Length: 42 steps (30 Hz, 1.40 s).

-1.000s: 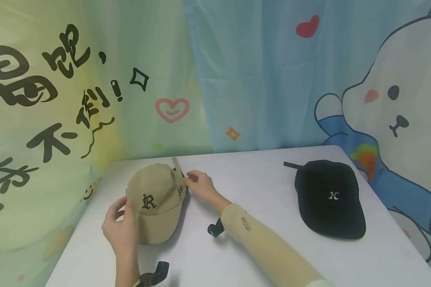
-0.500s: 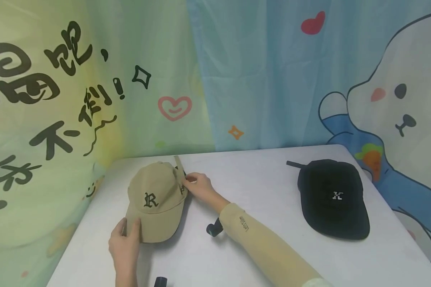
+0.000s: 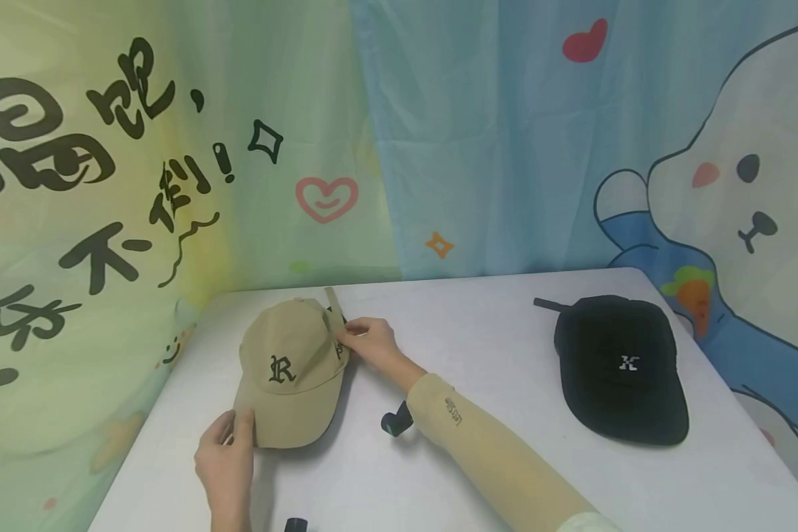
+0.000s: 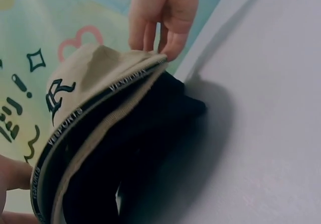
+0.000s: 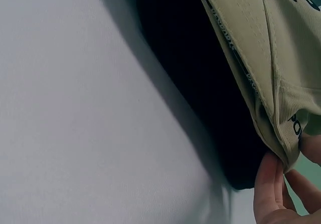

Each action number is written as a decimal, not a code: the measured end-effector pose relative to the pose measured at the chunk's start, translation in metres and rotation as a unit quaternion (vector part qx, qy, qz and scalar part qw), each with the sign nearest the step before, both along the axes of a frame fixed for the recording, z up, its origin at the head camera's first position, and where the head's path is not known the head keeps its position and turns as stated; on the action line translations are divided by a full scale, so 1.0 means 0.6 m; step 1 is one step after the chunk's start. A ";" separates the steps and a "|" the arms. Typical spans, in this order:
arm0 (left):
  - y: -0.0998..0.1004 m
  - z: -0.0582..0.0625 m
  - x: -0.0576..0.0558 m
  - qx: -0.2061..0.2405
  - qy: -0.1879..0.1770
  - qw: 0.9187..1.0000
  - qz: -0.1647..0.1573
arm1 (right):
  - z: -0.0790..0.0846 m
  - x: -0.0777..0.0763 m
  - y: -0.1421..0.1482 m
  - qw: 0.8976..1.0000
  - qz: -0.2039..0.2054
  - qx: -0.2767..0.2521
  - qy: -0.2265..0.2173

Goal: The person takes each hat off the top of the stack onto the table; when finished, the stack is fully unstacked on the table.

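A beige baseball cap (image 3: pixel 292 384) with a black letter R stands brim toward me on the left of the table. My left hand (image 3: pixel 224 458) pinches the left edge of its brim, thumb on top. At the cap's right side, my right hand (image 3: pixel 372 341) pinches the lower rim near the strap, as the right wrist view also shows. Directly beneath the beige cap, a dark cloth shape (image 4: pixel 150 138) shows in the left wrist view, mostly covered by it. The beige cap's printed inner band (image 4: pixel 108 96) is exposed there, lifted off the dark cloth along that side.
A black cap (image 3: pixel 618 369) with a small white letter lies on the right of the white table (image 3: pixel 465 347), its strap pointing left. Behind the table hangs a printed curtain (image 3: pixel 439 148). Small dark camera pieces (image 3: pixel 397 420) stick out from my wrists.
My left hand has moved down from beside the crown to the brim's left edge and pinches it. My right fingers have closed on the cap's side rim. The head view has shifted slightly.
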State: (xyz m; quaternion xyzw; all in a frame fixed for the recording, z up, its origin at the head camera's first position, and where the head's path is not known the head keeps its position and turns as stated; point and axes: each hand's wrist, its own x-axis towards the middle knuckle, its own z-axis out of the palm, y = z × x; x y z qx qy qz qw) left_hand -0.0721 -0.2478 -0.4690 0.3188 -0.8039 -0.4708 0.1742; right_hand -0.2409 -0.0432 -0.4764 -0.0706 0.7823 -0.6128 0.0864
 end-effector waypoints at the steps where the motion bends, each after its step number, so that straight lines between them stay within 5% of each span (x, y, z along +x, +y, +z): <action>1: -0.001 0.001 0.000 0.005 0.005 1.000 -0.002 | 0.001 0.000 0.000 1.000 -0.004 -0.003 -0.001; 11: -0.009 -0.002 -0.005 0.001 0.002 1.000 -0.021 | 0.001 -0.002 -0.005 0.997 -0.018 0.056 0.039; 14: -0.028 -0.036 -0.017 -0.001 0.004 1.000 -0.018 | 0.006 0.000 -0.007 0.998 -0.019 0.055 0.037; 19: -0.071 -0.122 -0.043 -0.007 0.022 1.000 -0.008 | 0.011 0.003 -0.011 0.998 -0.013 0.056 0.041; 21: -0.075 -0.133 -0.046 -0.004 0.025 1.000 -0.006 | 0.010 0.003 -0.012 0.997 -0.011 0.057 0.043; 28: -0.006 0.000 -0.007 0.043 0.028 0.999 -0.009 | 0.009 0.002 -0.014 0.997 -0.013 0.055 0.044; 42: 0.006 0.045 0.004 0.036 0.024 0.999 -0.017 | 0.015 0.001 -0.009 0.998 0.004 0.032 0.060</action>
